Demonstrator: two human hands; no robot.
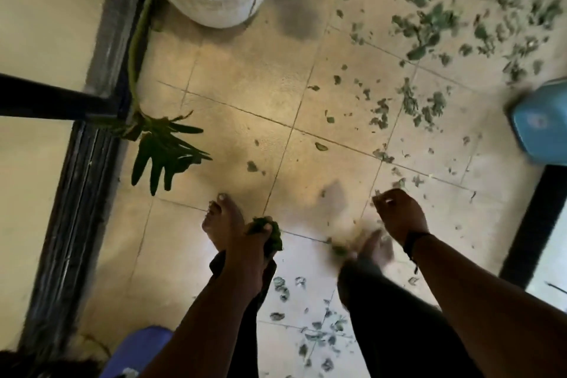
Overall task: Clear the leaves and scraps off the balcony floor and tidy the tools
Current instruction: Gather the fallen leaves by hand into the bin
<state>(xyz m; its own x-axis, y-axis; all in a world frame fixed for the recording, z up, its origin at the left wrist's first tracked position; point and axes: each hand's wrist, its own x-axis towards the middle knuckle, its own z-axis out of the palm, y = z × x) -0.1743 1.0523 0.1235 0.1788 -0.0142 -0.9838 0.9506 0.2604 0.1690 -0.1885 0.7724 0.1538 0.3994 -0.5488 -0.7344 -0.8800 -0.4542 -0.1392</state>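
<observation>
Green leaf scraps (426,27) lie scattered over the beige tiled balcony floor (245,101), thickest at the upper right, with more between my legs (319,334). My left hand (248,255) grips a clump of green leaves (271,235) low over my bare left foot (221,218). My right hand (399,215) is curled into a fist above the floor, with a small bit of green at its fingertips. A dark band circles the right wrist. My right foot (376,247) is blurred.
A white plant pot (214,6) stands at the top, its long stem hanging to a dark lobed leaf (162,150). A black railing frame (86,138) runs down the left. A blue plastic object (540,123) sits at the right edge, a purple-blue one (141,347) at the bottom left.
</observation>
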